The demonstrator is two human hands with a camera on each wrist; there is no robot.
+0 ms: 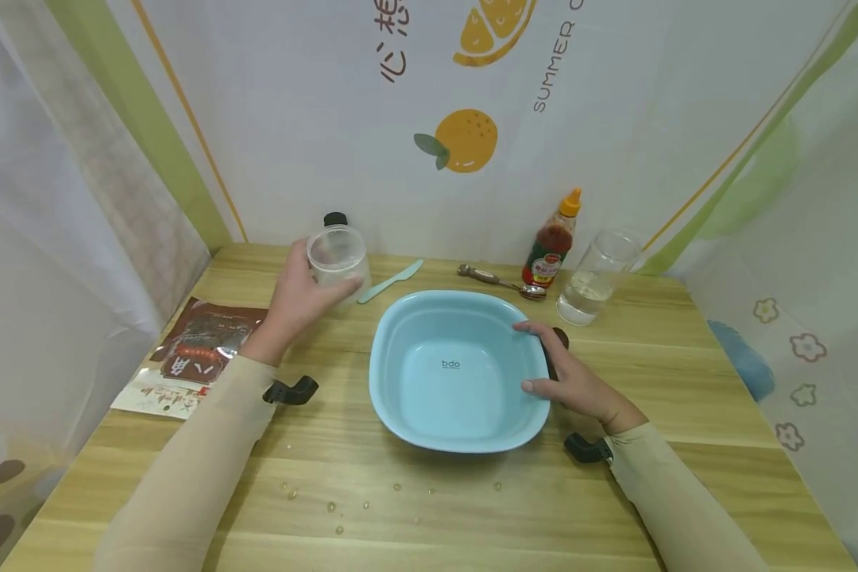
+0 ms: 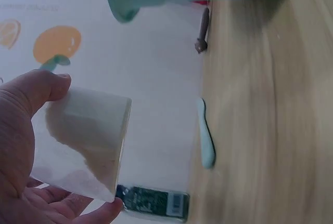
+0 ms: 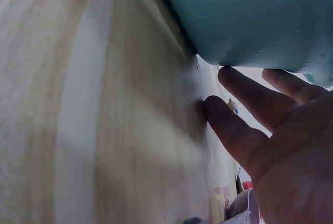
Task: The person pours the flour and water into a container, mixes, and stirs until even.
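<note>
On my feed, the left hand (image 1: 303, 290) has its thumb and fingers curled round a clear jar (image 1: 338, 256), left of centre in the upper half of the head view. The jar is see-through and round-rimmed, with something pale inside (I can't make out what). The right hand (image 1: 572, 381) grips the right rim of a light blue basin (image 1: 457, 401), a rounded square printed "bdo", mid-frame. Behind the jar, a black-capped bottle (image 1: 335, 219) is mostly hidden; a dark object (image 1: 561, 338) beside the right hand is too covered for me to name. Further out, across the upper part of the table (image 1: 472, 524), I count one pale green knife (image 1: 392, 281), one spoon (image 1: 499, 280), one red sauce bottle (image 1: 549, 248) and one glass (image 1: 590, 284) partly filled with clear liquid. One brown-and-white bag (image 1: 200, 345) lies at left, partly under the left sleeve (image 1: 186, 469).
</note>
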